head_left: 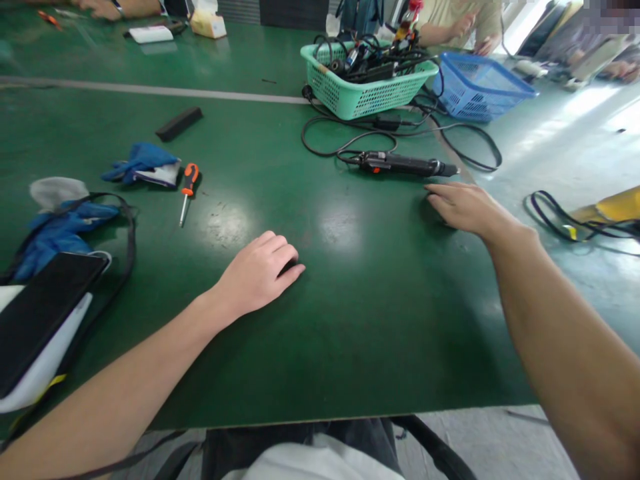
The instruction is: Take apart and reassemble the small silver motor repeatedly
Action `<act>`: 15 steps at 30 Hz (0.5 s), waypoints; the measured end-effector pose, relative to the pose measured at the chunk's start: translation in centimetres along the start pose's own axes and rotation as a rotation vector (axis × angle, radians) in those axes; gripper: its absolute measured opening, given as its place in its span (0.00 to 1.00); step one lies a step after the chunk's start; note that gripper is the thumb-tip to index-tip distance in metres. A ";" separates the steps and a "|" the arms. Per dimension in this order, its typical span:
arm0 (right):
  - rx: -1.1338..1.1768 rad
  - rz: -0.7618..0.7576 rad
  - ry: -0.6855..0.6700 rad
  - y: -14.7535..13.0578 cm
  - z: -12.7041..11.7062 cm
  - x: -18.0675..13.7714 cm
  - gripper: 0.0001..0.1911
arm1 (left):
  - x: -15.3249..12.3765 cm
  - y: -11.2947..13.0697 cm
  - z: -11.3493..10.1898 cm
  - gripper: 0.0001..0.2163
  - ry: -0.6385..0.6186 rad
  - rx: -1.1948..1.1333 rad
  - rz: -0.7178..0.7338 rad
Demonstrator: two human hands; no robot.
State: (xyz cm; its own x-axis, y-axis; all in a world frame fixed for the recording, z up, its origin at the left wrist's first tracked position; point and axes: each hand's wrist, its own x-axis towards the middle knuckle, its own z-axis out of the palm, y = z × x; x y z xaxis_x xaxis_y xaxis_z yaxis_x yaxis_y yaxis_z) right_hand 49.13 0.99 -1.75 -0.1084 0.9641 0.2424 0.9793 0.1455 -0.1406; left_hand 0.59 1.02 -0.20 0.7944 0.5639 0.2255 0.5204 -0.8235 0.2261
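Observation:
My left hand [263, 272] rests on the green table [340, 333], its fingers loosely bent, the thumb apart from them, and no object showing in it. Farther right, my right hand [463, 208] lies palm down with fingers stretched out, just in front of a black electric screwdriver [400, 163]. A gap separates that hand from the tool, whose cable curls away behind it. Left of centre lies a screwdriver [190, 180] with an orange and black handle, its shaft pointing toward me, beyond my left hand.
A green basket [360, 100] of cabled tools stands at the back, beside a blue basket [480, 87]. Blue gloves [143, 163], a dark block [179, 124] and a phone [55, 310] are at left. A yellow object [610, 207] lies right. Other people's hands [465, 25] appear across the table.

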 end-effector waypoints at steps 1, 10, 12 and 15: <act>-0.022 0.004 0.006 0.3 -0.2 -0.8 0.20 | 0.0 0.0 0.0 0.12 0.000 0.001 -0.001; 0.061 0.156 0.225 -4.0 1.6 -3.6 0.19 | 0.1 -0.1 0.3 0.12 -0.026 0.014 -0.005; 0.073 0.146 0.232 -6.0 2.3 -2.9 0.18 | 0.1 -0.2 0.4 0.12 -0.028 0.014 -0.005; 0.124 0.111 0.201 -10.6 3.1 -1.8 0.19 | 0.1 -0.2 0.5 0.12 -0.030 0.014 -0.010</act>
State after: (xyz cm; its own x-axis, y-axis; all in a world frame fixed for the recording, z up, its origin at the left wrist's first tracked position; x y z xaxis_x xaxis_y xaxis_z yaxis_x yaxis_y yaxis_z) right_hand 38.43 -1.58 -3.66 0.0470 0.9140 0.4029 0.9536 0.0790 -0.2905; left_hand 0.70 1.17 -0.67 0.7984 0.5699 0.1943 0.5324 -0.8189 0.2145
